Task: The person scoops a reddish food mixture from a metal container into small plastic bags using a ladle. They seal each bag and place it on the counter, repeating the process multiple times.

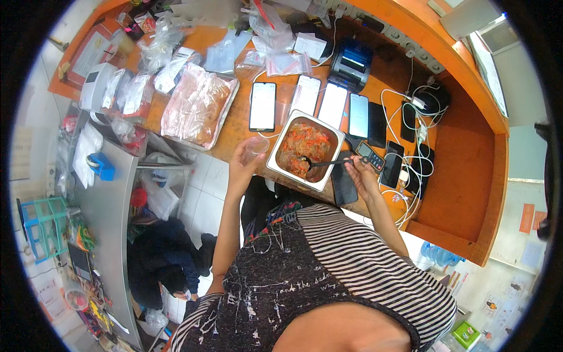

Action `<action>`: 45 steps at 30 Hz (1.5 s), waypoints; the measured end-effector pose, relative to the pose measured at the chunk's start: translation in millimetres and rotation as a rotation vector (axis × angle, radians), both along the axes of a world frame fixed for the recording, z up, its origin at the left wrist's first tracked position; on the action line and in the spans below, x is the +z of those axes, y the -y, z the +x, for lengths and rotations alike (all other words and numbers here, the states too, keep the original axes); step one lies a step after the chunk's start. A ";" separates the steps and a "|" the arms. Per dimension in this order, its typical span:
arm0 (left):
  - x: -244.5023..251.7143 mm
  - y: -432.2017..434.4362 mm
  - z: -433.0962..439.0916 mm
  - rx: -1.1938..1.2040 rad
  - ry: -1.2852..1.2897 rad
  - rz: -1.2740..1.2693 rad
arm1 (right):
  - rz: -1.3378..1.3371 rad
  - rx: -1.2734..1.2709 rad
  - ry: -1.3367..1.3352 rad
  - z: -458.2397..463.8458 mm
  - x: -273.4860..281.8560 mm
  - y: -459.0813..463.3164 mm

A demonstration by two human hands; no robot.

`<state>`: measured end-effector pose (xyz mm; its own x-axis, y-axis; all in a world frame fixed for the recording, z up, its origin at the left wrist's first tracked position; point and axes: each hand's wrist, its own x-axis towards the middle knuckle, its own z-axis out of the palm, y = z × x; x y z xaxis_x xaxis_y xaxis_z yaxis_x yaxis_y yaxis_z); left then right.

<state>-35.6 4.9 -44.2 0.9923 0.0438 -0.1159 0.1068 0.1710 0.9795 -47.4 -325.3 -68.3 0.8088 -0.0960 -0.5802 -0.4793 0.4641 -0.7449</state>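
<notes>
My left hand (243, 163) holds a small clear plastic cup (257, 145) to the left of a square metal food pan (272, 160). Inside the pan is a chunky red-orange sambal or relish (306, 141). My right hand (363, 175) grips the handle of a black spoon (327, 163), whose bowl rests in the relish near the pan's front side. The cup is see-through, and I cannot make out any food in it. Under my right wrist area lies a dark phone (344, 185), partly hidden by the spoon and hand.
Several phones, among them a lit one (262, 107), surround the pan. Tangled white cables (422, 132) lie at right, near a black printer (350, 65). A plastic-covered tray of food (198, 105) sits at left. Another person (165, 259) is low beside a metal table (105, 211).
</notes>
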 end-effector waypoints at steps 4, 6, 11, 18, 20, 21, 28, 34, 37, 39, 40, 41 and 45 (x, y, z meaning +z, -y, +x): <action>-1.3 4.9 3.8 -0.034 0.018 0.039 | 0.106 -0.052 0.028 8.2 10.3 2.0; -2.6 6.8 5.6 -0.046 0.045 0.076 | 0.133 -0.037 0.092 15.2 22.0 5.2; 4.8 14.8 12.3 -0.090 0.141 0.194 | 0.069 0.024 0.246 32.9 74.3 8.5; 33.6 39.1 25.3 -0.202 0.176 0.144 | -0.086 0.192 0.565 59.9 157.4 -0.8; 40.9 43.6 27.8 -0.200 0.152 0.094 | -0.186 0.298 0.657 67.3 175.1 -4.9; 44.1 44.3 29.4 -0.227 0.138 0.053 | -0.240 0.348 0.699 69.7 183.5 -6.7; 55.4 44.0 37.0 -0.335 0.038 -0.075 | -0.655 0.840 1.111 77.5 235.7 -22.6; 56.8 46.4 37.9 -0.304 -0.004 -0.102 | -0.981 1.075 1.521 64.1 257.9 -37.3; 56.3 47.6 37.9 -0.280 -0.007 -0.106 | -1.012 1.076 1.593 59.2 262.6 -39.3; 55.4 49.2 37.9 -0.271 0.009 -0.130 | -1.057 1.071 1.611 56.7 264.9 -37.7; 54.7 50.5 38.0 -0.268 0.025 -0.144 | -1.065 1.066 1.616 55.6 265.2 -36.8; 53.9 51.9 38.3 -0.264 0.040 -0.159 | -1.077 1.062 1.617 54.5 265.3 -35.8; 51.3 58.3 40.0 -0.242 0.036 -0.204 | -1.111 1.035 1.620 48.8 264.0 -29.9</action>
